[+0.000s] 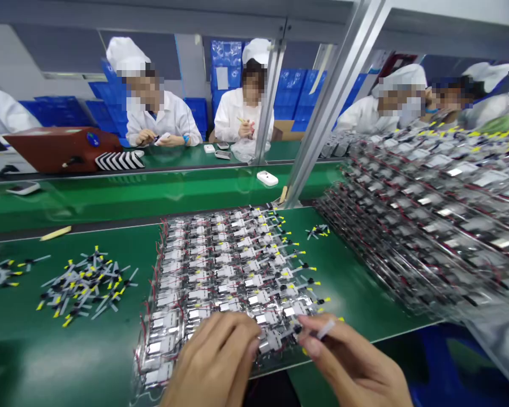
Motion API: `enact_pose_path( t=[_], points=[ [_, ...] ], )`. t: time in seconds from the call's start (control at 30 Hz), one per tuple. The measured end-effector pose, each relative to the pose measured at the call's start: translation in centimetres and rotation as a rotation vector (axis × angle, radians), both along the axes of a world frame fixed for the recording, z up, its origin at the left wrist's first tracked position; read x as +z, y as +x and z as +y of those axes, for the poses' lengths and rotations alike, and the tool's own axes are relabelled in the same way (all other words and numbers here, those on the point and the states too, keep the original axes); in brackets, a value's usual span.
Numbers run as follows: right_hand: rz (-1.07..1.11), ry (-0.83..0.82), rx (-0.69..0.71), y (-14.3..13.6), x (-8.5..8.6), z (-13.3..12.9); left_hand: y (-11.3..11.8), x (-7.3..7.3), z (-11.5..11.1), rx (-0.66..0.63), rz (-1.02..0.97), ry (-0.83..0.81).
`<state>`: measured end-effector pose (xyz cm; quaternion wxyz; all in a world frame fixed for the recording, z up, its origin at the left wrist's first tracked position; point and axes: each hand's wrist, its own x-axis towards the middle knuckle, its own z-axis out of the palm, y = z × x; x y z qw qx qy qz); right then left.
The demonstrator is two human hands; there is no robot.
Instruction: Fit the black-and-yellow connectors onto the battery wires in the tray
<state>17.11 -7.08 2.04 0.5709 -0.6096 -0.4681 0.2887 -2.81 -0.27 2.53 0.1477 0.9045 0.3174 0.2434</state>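
A clear plastic tray (142, 362) filled with rows of small white-and-silver electronic modules (254, 281) lies in front of me. My left hand (218, 362) is over its front part, fingers curled together, fingertips at the left edge of a module (272, 342); the exact grip is partly hidden. To its right, my right hand (356, 367) pinches a small pale strip (326, 329) with a black part between thumb and forefinger. This strip is beside the same module. Many modules along the tray's right side carry similar strips with yellow ends.
A loose pile of pale strips with yellow ends (91, 285) lies left of the tray, a smaller cluster (318, 230) behind right. Tall stacked trays (424, 209) stand at the right. A metal post (322, 113) rises beyond the table. Several co-workers in white sit across the green line.
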Motion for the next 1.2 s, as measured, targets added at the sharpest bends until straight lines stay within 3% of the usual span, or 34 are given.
enact_pose_path(
  t=[0.17,0.37,0.5,0.63,0.8,1.2],
  points=[
    [-0.164,-0.007,-0.11,2.4,-0.7,-0.1,0.6,1.1,3.6,-0.246,0.448,-0.02],
    [-0.359,-0.078,0.062,3.6,-0.9,-0.3,2.7,0.6,5.6,-0.431,0.498,0.087],
    [-0.423,-0.097,0.077,3.6,-0.8,0.1,3.1,0.6,6.4,-0.51,0.507,0.11],
    [-0.542,-0.137,0.097,3.3,-0.6,1.1,3.4,0.8,6.5,-0.495,0.54,0.082],
    [-0.624,-0.215,0.13,2.9,-0.6,2.4,3.7,0.5,6.4,-0.474,0.421,0.04],
    [-0.647,-0.218,0.285,1.9,-0.4,3.3,2.6,-0.5,7.2,-0.415,0.125,-0.41]
  ],
)
